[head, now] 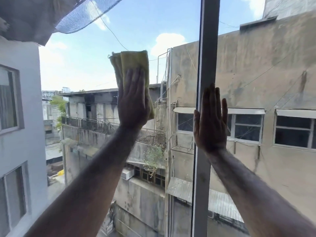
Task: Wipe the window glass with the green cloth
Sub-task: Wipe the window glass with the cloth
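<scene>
The window glass [82, 69] fills the view, split by a grey vertical frame bar [207, 48]. My left hand [134, 101] lies flat, fingers up, pressing the folded green cloth [131, 61] against the left pane; the cloth sticks out above the fingertips and past the hand's right edge. My right hand [212, 120] is flat and open with fingers together, resting on the frame bar and the right pane, holding nothing.
Through the glass are weathered concrete buildings [256, 74], a pale wall with windows [15, 100] on the left, wires and sky. Dark netting [80, 16] hangs at the upper left. Both forearms reach up from the lower edge.
</scene>
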The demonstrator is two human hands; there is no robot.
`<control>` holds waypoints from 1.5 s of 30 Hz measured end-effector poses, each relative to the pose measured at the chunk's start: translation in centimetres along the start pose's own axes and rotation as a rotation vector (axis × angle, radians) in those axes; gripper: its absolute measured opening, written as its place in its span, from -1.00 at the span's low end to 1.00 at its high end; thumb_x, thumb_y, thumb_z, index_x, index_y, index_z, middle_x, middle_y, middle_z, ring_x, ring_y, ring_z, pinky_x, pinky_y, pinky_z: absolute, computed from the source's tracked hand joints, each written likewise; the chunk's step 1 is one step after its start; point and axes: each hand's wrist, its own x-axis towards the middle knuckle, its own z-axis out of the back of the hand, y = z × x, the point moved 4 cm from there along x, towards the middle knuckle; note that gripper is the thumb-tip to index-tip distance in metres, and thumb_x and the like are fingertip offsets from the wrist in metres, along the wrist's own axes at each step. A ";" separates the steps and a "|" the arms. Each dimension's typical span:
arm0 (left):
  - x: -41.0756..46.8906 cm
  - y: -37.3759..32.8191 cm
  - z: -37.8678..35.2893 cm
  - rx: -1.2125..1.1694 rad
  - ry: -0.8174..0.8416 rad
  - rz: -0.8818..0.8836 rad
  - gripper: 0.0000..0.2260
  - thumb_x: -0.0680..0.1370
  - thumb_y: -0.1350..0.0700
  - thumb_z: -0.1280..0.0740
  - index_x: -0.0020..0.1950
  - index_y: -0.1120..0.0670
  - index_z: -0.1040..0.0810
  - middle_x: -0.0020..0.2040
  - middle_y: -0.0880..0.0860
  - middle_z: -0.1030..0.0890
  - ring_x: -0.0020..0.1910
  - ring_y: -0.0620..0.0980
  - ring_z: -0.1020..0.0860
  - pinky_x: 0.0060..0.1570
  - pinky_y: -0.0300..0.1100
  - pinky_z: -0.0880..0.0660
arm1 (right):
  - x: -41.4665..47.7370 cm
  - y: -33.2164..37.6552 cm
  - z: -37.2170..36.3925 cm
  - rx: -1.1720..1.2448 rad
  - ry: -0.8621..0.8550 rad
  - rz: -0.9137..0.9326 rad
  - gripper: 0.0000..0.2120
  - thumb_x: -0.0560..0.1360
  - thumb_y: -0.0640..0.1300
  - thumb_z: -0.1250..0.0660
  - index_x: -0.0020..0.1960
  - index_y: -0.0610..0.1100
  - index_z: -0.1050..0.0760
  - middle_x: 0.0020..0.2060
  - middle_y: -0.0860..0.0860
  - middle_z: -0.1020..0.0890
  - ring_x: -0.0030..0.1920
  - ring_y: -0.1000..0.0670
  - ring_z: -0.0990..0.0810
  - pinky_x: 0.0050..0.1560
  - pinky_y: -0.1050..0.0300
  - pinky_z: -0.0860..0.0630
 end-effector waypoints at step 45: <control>-2.3 9.5 5.4 0.024 0.114 0.493 -0.44 0.75 0.03 -0.08 0.71 0.17 -0.04 0.73 0.14 -0.11 0.73 0.16 -0.05 0.69 0.24 -0.09 | -0.1 0.2 0.4 0.004 0.023 -0.007 -0.41 0.76 -0.12 -0.04 0.73 -0.25 0.03 0.74 -0.19 -0.05 0.76 -0.15 -0.02 0.73 -0.26 -0.07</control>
